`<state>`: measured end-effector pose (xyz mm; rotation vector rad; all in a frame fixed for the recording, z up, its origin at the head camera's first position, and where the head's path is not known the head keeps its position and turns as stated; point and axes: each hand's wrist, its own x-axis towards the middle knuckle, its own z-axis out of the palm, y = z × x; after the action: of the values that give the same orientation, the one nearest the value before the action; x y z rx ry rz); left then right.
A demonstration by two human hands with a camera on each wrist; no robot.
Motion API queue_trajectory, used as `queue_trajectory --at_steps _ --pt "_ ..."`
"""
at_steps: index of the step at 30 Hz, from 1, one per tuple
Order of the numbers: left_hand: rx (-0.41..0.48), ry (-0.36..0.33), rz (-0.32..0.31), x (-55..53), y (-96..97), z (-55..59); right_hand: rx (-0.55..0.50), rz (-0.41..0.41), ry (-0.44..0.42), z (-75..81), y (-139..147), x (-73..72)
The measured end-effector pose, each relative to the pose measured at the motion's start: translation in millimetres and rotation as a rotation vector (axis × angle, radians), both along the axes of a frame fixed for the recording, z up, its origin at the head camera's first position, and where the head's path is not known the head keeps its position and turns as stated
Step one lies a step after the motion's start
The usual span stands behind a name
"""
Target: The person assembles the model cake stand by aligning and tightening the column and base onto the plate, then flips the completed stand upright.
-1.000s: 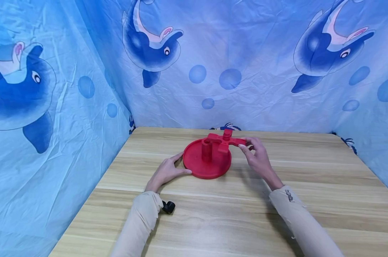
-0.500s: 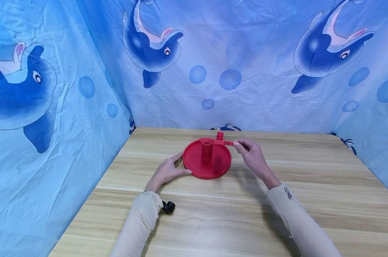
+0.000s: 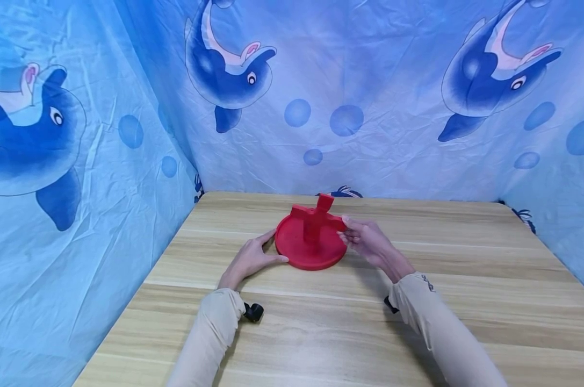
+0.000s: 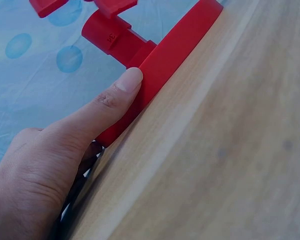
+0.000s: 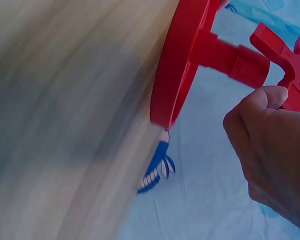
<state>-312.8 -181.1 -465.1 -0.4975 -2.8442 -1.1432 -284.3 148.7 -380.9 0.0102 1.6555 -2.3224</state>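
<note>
My left hand point(image 3: 250, 260) holds the left rim of a red round base point(image 3: 311, 266) lying on the table, thumb at its front edge. From the middle of the base rises a short post point(image 5: 235, 60). Over the post is a red cross-shaped piece point(image 3: 325, 202) with flared arms, tilted. My right hand point(image 3: 369, 246) pinches one of its arms. A small gap shows between this piece and the post's top in the right wrist view. The threaded stub of the cross-shaped piece cannot be seen.
The wooden table point(image 3: 301, 338) extends around the base on every side. Behind and beside it hangs a blue curtain point(image 3: 393, 161) printed with dolphins. A black wrist camera mount point(image 3: 254, 312) sticks out by the left sleeve.
My right hand has carried the cross-shaped piece left, over the post, and turned it over; its threaded stub, visible earlier, is now out of sight. The left hand and base stay put.
</note>
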Motion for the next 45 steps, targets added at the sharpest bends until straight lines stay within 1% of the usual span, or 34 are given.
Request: queue_trajectory --at_steps 4,7,10,15,19,24,29,32,37,40,44,45 --pt "0.001 -0.004 -0.001 -0.1 -0.2 -1.0 -0.057 -0.004 -0.079 -2.0 -8 -3.4" --pt "0.006 -0.003 -0.002 -0.4 0.3 -1.8 -0.073 -0.016 -0.128 -3.7 -13 -6.4" --pt "0.006 0.000 0.001 -0.1 1.1 -2.3 -0.079 -0.025 -0.158 -4.9 -18 -9.0" --pt "0.004 0.005 0.000 0.8 2.0 -2.2 -0.073 -0.039 -0.170 -5.4 -22 -12.0" --pt "0.002 0.004 0.000 0.8 2.1 -2.1 -0.046 -0.048 -0.155 -6.3 -25 -14.2" --pt "-0.001 0.004 -0.001 0.5 1.9 -1.9 0.016 -0.068 -0.104 -5.3 -29 -16.8" --pt "-0.001 0.003 -0.005 0.6 1.5 -1.5 0.132 -0.094 -0.065 -4.7 -31 -17.5" --pt "-0.002 0.004 -0.007 0.6 1.2 -1.5 0.168 -0.096 -0.027 -6.2 -32 -17.5" --pt "0.002 0.004 -0.006 0.7 0.7 -2.1 0.159 -0.067 0.091 -10.4 -32 -15.3" --pt "0.005 0.005 -0.004 1.0 0.6 -2.1 0.236 -0.058 0.190 -12.6 -33 -12.7" --pt "0.006 0.007 0.001 1.0 1.0 -2.3 0.398 -0.079 0.319 -14.9 -34 -8.9" --pt "0.006 0.007 0.003 1.0 1.1 -2.6 0.417 -0.088 0.341 -15.8 -35 -8.2"
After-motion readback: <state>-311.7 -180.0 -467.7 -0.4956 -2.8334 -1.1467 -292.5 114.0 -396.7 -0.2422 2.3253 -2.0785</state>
